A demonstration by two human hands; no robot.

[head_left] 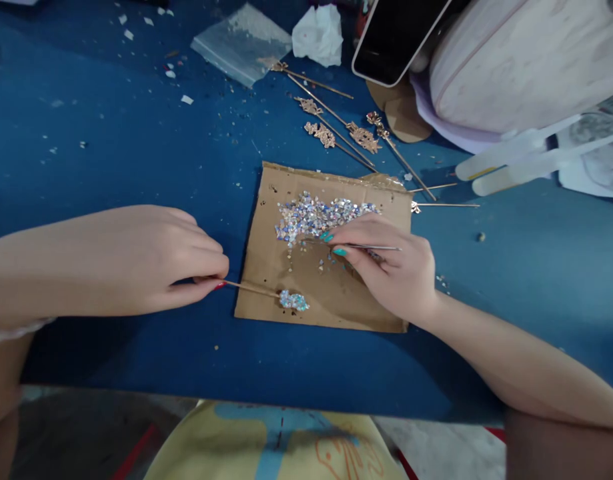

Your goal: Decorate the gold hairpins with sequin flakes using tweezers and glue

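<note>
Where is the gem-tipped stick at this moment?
In the head view, the gem-tipped stick runs from the left hand, left of centre, to the lower left of the cardboard, its decorated end below the loose gem pile.

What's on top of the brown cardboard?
On the cardboard: a heap of shiny little bits. A thin stick's sparkly end is over it, maybe touching. The right hand hides part of the cardboard, so I can't see what's underneath.

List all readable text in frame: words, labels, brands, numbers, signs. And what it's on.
No readable text anywhere.
Yellow clothing: orange line drawing and blue shape, no legible words.
Phone: dark screen, nothing readable.
Plastic bag: no legible label.
Cardboard: no visible print.
</note>
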